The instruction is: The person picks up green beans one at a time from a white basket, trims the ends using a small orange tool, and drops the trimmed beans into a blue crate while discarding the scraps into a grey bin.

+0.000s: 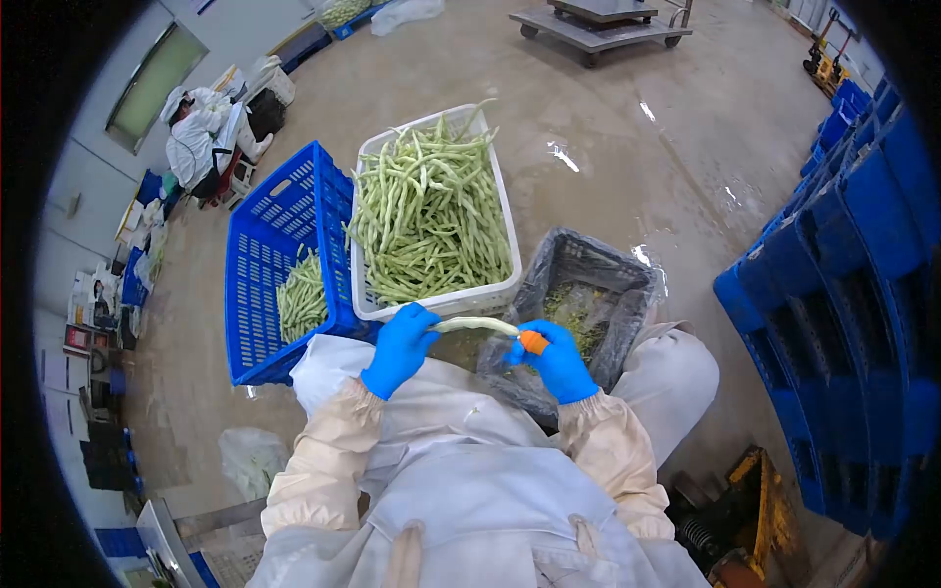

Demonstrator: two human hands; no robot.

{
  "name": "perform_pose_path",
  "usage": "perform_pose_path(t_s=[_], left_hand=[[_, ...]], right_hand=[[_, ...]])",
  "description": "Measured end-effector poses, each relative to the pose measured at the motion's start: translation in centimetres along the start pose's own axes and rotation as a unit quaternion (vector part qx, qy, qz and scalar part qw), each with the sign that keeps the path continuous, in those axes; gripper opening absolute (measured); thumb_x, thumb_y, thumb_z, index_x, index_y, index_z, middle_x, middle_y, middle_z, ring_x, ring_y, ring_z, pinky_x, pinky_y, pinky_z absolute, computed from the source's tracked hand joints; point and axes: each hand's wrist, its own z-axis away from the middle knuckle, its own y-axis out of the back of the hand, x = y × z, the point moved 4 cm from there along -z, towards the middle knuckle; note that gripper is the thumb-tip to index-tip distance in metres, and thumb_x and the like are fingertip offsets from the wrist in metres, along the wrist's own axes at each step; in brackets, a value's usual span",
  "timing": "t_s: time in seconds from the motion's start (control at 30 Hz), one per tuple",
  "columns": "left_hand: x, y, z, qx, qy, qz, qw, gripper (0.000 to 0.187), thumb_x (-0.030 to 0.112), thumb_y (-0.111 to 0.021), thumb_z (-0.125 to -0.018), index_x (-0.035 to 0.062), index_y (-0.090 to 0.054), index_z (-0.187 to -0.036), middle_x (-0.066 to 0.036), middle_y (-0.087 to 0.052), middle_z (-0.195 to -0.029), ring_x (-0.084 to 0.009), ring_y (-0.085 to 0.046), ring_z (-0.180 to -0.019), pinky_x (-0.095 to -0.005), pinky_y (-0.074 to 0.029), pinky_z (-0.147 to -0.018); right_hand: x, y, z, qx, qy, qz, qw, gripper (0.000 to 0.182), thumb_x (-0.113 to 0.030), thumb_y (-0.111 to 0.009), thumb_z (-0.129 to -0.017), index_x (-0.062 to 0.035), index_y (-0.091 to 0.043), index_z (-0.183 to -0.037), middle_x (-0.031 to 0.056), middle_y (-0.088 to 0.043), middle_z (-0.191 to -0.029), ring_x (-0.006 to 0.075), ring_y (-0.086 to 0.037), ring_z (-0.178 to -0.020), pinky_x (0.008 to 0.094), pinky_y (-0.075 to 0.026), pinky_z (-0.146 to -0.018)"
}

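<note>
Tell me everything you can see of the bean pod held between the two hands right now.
The bean pod is pale green, long and slim, slightly curved, lying roughly level above the person's lap. The left hand, in a blue glove, pinches its left end. The right hand, also gloved blue, meets its right end, where a small orange tool sits against the tip. It hangs just in front of the white crate of beans, apart from it. Its surface looks smooth; finer detail is too small to tell.
</note>
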Motion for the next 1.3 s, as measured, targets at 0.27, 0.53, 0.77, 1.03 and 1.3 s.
perform_pose_path(t_s=[0.27,0.53,0.77,1.03,1.3], left_hand=[[1.6,-8.7,1.1,-0.045,0.268,0.519,0.811,0.023,0.004,-0.063,-0.077,0.0001,-0.060,-0.100,-0.003,-0.061,-0.087,-0.0120,-0.056,-0.078,-0.0246,-0.045,-0.071],[-5.4,-3.5,0.2,0.199,0.311,0.621,0.691,0.016,0.007,-0.058,-0.082,0.0012,-0.057,-0.097,-0.003,-0.058,-0.084,-0.0116,-0.055,-0.071,-0.0234,-0.046,-0.065],[-20.9,12.1,6.2,0.354,0.338,0.379,0.786,0.015,0.011,-0.059,-0.082,0.0012,-0.060,-0.093,-0.006,-0.058,-0.080,-0.0171,-0.056,-0.068,-0.0293,-0.044,-0.061],[-21.9,-1.2,-7.5,0.133,0.085,-0.150,0.976,0.022,0.017,-0.060,-0.076,0.0035,-0.060,-0.094,-0.016,-0.059,-0.082,-0.0324,-0.058,-0.079,-0.0435,-0.045,-0.068],[-24.5,-17.1,-15.9,-0.073,0.094,-0.398,0.909,0.007,0.012,-0.055,-0.072,0.0145,-0.060,-0.077,-0.005,-0.057,-0.077,-0.0230,-0.059,-0.070,-0.0372,-0.045,-0.052]], right_hand=[[0.8,-0.8,-0.2,0.023,0.024,-0.019,0.999,0.017,-0.010,-0.051,-0.086,0.0026,-0.058,-0.096,0.0069,-0.057,-0.077,0.0152,-0.055,-0.072,0.0312,-0.049,-0.072],[2.0,1.2,-0.6,0.071,0.021,-0.013,0.997,0.016,-0.010,-0.051,-0.087,0.0025,-0.059,-0.093,0.0066,-0.058,-0.076,0.0146,-0.056,-0.069,0.0287,-0.048,-0.066],[1.6,7.7,-0.4,0.287,0.013,0.301,0.909,0.009,-0.009,-0.057,-0.082,-0.0002,-0.058,-0.086,0.0081,-0.058,-0.078,0.0165,-0.054,-0.067,0.0320,-0.046,-0.063],[0.4,4.4,-1.8,0.289,0.198,0.579,0.736,0.018,-0.002,-0.060,-0.068,-0.0046,-0.056,-0.085,0.0132,-0.055,-0.084,0.0321,-0.052,-0.081,0.0390,-0.041,-0.069],[1.0,3.7,-3.0,0.258,0.130,0.467,0.836,0.015,-0.008,-0.061,-0.076,-0.0031,-0.056,-0.089,0.0133,-0.056,-0.087,0.0299,-0.055,-0.083,0.0365,-0.043,-0.073]])
